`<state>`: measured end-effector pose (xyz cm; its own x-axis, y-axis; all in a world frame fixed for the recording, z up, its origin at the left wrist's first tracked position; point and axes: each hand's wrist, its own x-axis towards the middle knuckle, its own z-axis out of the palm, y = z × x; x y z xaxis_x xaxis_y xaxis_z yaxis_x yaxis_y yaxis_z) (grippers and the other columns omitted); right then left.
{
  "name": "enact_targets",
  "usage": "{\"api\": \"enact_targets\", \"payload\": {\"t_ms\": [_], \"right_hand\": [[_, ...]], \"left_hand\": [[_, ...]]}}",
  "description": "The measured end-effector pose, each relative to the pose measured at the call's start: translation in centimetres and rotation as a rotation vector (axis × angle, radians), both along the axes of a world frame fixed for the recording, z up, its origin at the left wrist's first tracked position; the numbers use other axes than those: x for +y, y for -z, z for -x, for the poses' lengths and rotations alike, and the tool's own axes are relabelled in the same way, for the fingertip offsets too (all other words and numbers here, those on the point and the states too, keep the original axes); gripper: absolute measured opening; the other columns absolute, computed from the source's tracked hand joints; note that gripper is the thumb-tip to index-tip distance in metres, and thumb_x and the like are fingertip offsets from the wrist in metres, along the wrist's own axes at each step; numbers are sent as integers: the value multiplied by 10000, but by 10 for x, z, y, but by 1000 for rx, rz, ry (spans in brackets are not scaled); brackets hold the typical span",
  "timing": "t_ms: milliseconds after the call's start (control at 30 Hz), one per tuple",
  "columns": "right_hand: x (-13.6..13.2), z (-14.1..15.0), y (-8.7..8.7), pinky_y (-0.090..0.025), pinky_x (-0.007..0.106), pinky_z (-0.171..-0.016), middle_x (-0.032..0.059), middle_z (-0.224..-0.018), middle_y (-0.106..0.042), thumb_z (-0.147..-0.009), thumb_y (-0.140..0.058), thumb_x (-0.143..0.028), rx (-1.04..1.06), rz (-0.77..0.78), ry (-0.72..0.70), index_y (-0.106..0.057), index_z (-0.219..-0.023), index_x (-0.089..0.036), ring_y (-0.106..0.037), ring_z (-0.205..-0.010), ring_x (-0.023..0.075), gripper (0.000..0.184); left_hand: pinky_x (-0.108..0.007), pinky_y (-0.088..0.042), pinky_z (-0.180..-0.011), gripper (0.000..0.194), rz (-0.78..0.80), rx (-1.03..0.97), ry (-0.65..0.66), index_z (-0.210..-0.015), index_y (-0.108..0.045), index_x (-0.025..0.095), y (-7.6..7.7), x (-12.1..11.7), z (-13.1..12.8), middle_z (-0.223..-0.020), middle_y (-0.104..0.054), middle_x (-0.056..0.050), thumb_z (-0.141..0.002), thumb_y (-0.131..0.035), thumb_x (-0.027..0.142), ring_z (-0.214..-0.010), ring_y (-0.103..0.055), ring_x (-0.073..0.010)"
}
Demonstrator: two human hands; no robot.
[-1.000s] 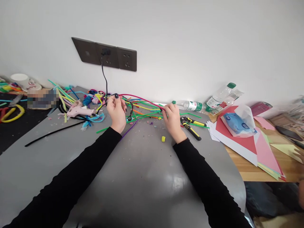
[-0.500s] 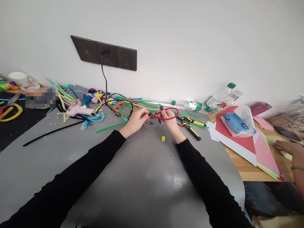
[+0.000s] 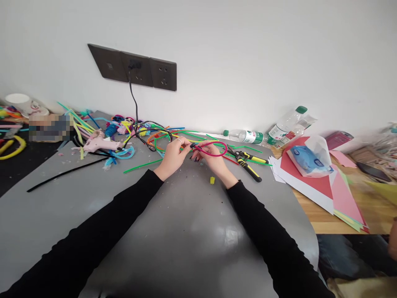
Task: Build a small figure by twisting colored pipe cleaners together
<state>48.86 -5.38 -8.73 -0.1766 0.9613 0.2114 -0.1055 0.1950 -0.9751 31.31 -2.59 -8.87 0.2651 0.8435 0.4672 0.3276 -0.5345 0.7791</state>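
Note:
My left hand [image 3: 172,156] and my right hand [image 3: 213,159] meet over the grey mat [image 3: 173,231], both pinching a magenta pipe cleaner [image 3: 214,153] that is bent into a loop. The loop sticks out to the right above my right hand. Both arms wear black sleeves. Behind the hands lies a tangle of coloured pipe cleaners [image 3: 161,138], green, orange and yellow among them. A small yellow scrap [image 3: 212,180] lies on the mat just in front of my right wrist.
Yellow-handled pliers [image 3: 248,161] lie right of my hands. A pink glue gun [image 3: 101,143] sits at the left, its black cord running up to the wall sockets [image 3: 133,69]. Water bottles [image 3: 248,136], coloured paper sheets [image 3: 313,182] and a tissue pack [image 3: 305,159] are at the right.
My left hand left the black cord by the glue gun and came right to join my right hand. The magenta pipe cleaner went from a long arc into a closed loop.

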Motion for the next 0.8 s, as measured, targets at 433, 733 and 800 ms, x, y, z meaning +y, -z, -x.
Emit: {"api": "enact_targets", "payload": {"t_ms": [433, 733, 800], "right_hand": [[4, -7, 9, -543, 330, -723, 36, -896, -732, -829, -786, -476, -125, -171, 190, -740, -868, -238, -668, -814, 189, 246], [1, -8, 5, -536, 356, -780, 54, -938, -737, -824, -799, -435, -178, -242, 213, -768, -886, -243, -669, -869, 202, 204], [0, -6, 4, -538, 334, -759, 49, -979, -738, -799, -812, -436, -182, -206, 228, -744, -925, -239, -663, -844, 186, 244]], "left_hand": [[-265, -439, -604, 242, 54, 7, 86, -833, -581, 197, -4, -5, -2, -764, -652, -24, -964, -516, 389, -649, -583, -160], [-241, -419, -459, 438, 278, -125, 185, -801, -524, 208, -2, -2, -3, -726, -576, -11, -909, -568, 630, -546, -549, -138], [-244, -415, -455, 430, 283, -111, 165, -800, -514, 213, -1, -1, -3, -712, -568, -4, -912, -555, 626, -517, -524, -131]]}}
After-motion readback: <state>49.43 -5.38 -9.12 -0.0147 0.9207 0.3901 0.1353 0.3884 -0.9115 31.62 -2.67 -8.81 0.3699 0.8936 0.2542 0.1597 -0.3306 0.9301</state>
